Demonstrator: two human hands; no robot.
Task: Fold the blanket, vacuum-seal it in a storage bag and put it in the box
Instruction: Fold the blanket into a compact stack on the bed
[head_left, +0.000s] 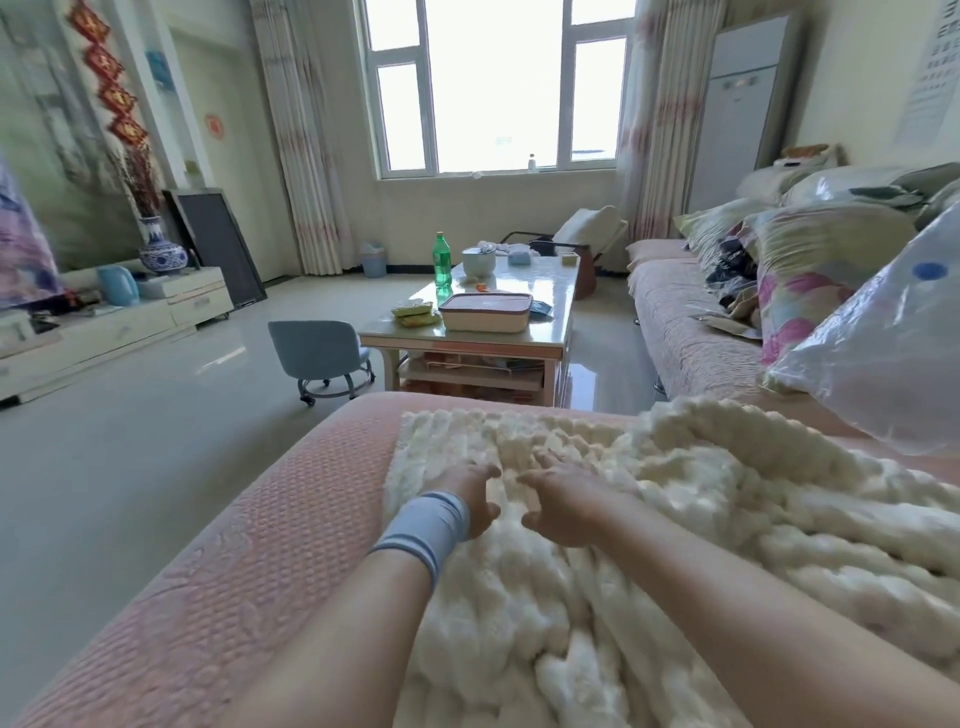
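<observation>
A cream fluffy blanket (649, 545) lies spread over the pink sofa seat (249, 561) in front of me, bunched into thick folds on the right. My left hand (475, 493), with a grey-blue wristband, rests on the blanket with fingers spread. My right hand (563, 501) lies beside it, palm down, fingers apart on the fabric. Neither hand grips anything. A clear plastic storage bag (883, 353) with a blue valve leans on the sofa at the right. A white lidded box (485, 310) stands on the coffee table.
The glass-topped coffee table (550, 291) ahead carries a green bottle (442, 260), a pot and snacks. A small blue wheeled stool (319, 353) stands to its left. Pillows and bedding (800, 260) pile on the long sofa at right. A TV cabinet runs along the left wall.
</observation>
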